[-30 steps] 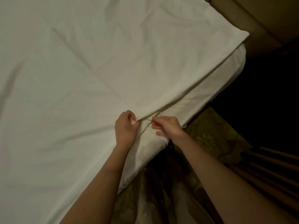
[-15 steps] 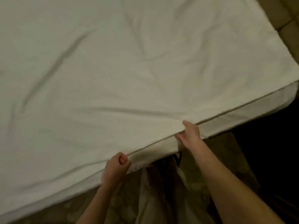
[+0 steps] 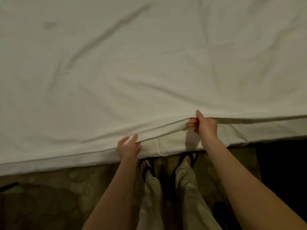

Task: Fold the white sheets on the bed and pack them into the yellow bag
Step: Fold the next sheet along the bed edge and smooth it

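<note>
White, creased cotton sheet (image 3: 132,63) spread across the bed (image 3: 49,165), filling the upper two thirds of the frame, with long soft wrinkles running diagonally through the upper left and centre. Near edge of that sheet lifted slightly along the lower middle of the frame, forming a raised lip above a second white layer on the mattress side.

Left hand (image 3: 128,147), lower centre of the frame, pinching the sheet's edge: thumb on top of the cloth, fingers (image 3: 138,146) curled under the hem. Right hand (image 3: 206,127), a little higher and to the right of centre, gripping the same edge, thumb pointing up over the fold, fingers (image 3: 192,123) curled around the fabric from below. Both hands closed on the cloth, apart from each other, with a loose sagging stretch of hem between them. Bare forearms reaching in from the bottom edge of the frame.

Below the bed, at the bottom centre, two feet in black flip-flop sandals (image 3: 147,168) standing on a dim patterned carpet (image 3: 74,180), close to the bed's side, with pale loose trousers (image 3: 189,188) above them. Dark shadow in the lower right of the frame; contents there too dim to tell. Yellow bag not seen anywhere in this view.
</note>
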{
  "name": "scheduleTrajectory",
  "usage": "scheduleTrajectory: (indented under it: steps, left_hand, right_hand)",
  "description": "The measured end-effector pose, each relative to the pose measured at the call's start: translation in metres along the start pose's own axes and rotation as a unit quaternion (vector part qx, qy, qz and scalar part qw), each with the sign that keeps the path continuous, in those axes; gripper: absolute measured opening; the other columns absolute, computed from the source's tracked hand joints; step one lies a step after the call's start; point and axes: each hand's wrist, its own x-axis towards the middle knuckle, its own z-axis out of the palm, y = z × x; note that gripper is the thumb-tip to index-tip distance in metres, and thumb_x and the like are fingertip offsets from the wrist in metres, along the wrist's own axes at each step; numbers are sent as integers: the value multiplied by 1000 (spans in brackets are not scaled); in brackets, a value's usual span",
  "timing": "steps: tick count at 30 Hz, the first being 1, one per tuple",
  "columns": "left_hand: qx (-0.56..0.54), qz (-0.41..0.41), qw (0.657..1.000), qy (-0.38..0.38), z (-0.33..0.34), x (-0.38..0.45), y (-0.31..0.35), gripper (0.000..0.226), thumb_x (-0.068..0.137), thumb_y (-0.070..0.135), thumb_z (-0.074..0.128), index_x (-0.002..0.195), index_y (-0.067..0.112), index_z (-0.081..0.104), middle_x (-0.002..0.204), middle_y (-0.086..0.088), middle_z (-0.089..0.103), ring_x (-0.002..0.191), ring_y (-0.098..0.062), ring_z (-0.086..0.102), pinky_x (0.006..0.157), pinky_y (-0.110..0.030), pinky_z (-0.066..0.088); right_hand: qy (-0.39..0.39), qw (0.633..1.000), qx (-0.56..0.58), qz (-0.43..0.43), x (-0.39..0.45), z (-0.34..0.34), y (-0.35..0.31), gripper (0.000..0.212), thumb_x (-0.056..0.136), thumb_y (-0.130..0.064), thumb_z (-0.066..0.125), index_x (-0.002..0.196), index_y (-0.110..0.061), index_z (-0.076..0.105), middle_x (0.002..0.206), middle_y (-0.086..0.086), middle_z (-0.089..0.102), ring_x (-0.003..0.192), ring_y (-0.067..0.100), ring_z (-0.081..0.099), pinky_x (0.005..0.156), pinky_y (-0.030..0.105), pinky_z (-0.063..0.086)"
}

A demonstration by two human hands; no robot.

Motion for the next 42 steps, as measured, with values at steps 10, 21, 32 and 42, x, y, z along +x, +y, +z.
scheduleTrajectory:
  steps: [10,21,32,42]
  left_hand:
    - [647,420,634,-46,-6,20,13,33,91,42,58,122,31,54,102,3,68,97,-20,63,78,-30,44]
    - [642,451,597,-165,-1,26,36,13,90,34,64,90,21,65,81,11,44,78,-12,50,72,-25,37]
    - [639,595,429,-232,-30,26,23,32,53,16,92,64,17,62,71,1,54,63,-18,56,43,-23,39]
    - [701,568,388,-189,-28,43,26,46,29,0,79,61,15,49,56,2,44,45,-19,45,35,-23,29]
  right_hand:
    - [84,770,-547,-318,5,-8,24,28,90,-20,61,118,-19,63,118,9,49,107,29,47,86,42,40]
    - [-17,681,-662,-313,2,-21,5,19,95,-16,50,108,-19,63,116,1,52,110,22,44,88,37,32]
    - [-33,639,-682,-353,-13,-29,32,15,94,-21,51,106,-19,59,116,-1,51,106,21,47,77,32,32]
    - [-133,462,-774,-413,-8,24,21,44,82,-21,65,123,-12,52,123,8,49,110,29,50,87,41,39]
